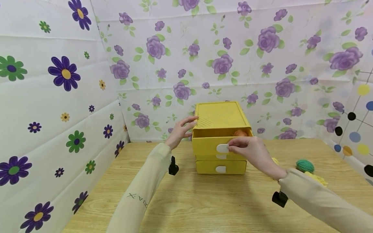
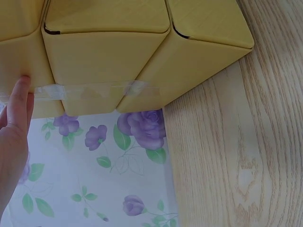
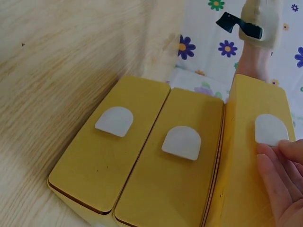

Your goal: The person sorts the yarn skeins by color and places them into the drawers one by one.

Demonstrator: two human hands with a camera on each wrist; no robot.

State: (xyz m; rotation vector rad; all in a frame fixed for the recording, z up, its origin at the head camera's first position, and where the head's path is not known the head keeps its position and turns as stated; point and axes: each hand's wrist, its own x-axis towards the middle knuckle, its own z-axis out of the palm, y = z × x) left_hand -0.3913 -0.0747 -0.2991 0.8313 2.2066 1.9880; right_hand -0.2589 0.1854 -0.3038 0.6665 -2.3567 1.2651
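Observation:
A yellow three-drawer box stands on the wooden table, its top drawer pulled partly out. My right hand pinches the white tab handle of that drawer between thumb and fingers. An orange ball, probably yarn, shows inside the drawer at its right. My left hand rests with extended fingers against the box's upper left side; the left wrist view shows a fingertip touching the yellow side wall. Both lower drawers are closed, each with a white tab.
Right of the box, a green yarn ball and yellow strands lie on the table. A bit of yellow shows behind my right wrist. Flower-printed sheets hang behind and to the left; a dotted one hangs at the right.

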